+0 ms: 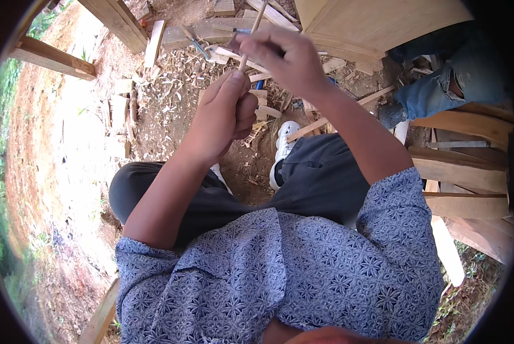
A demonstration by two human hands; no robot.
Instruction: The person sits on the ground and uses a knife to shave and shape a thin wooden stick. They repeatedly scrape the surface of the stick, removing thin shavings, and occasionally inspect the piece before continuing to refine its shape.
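A thin wooden stick (257, 22) stands up from my left hand (225, 112), tilted a little to the right at its top. The fingers of that hand are wrapped round its lower part. My right hand (291, 60) is at the stick above the left one, its fingers bent and pressed together. Between its thumb and fingers shows the edge of a small dark brownish flat piece (234, 43), against or beside the stick. Most of this piece is hidden, so I cannot make out its kind.
Wood shavings (177, 86) and offcuts cover the ground. Near a curved plank (205, 31) lies a slim tool with a bluish metal part (198, 47). Curved wooden pieces (463, 175) are stacked at the right. Another person's leg in torn jeans (440, 94) is at the upper right.
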